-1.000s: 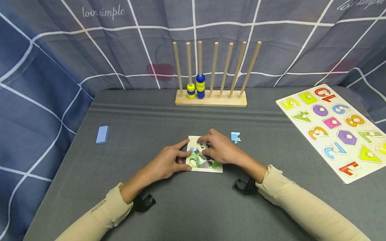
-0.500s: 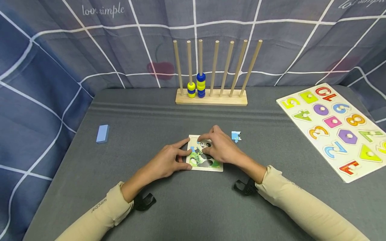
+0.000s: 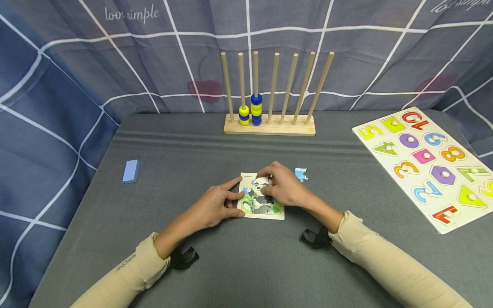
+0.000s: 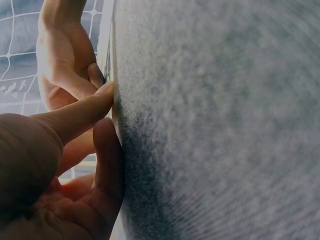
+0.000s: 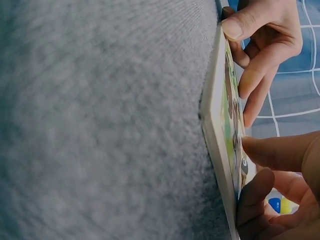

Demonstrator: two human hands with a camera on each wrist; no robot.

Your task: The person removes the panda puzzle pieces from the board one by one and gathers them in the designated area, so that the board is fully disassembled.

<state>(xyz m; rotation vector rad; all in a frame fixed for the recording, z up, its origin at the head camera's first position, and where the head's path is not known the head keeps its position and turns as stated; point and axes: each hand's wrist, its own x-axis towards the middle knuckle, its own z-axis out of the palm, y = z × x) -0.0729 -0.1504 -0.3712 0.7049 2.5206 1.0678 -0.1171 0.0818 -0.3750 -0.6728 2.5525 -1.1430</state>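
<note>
A small panda jigsaw puzzle (image 3: 261,209) lies in a pale wooden tray on the table. My left hand (image 3: 212,205) holds the tray's left edge, thumb near the front corner and index finger toward the back corner. My right hand (image 3: 285,186) is over the puzzle's upper right part, thumb touching the panda picture and index finger near the back rim. In the right wrist view the right thumb (image 5: 270,151) rests on the picture and another finger is bent beside it. A bare patch of tray shows at the upper left. One loose blue puzzle piece (image 3: 301,174) lies behind my right hand.
A wooden bead rack (image 3: 269,129) with upright pegs and blue and yellow beads stands at the back. On the right lies a number-and-shape peg board (image 3: 408,171). A blue block (image 3: 131,172) sits at the left. A gridded curtain (image 3: 154,64) hangs behind the table.
My right fingers have shifted slightly right across the puzzle, uncovering more of the panda's head. The left hand and the tray have stayed put.
</note>
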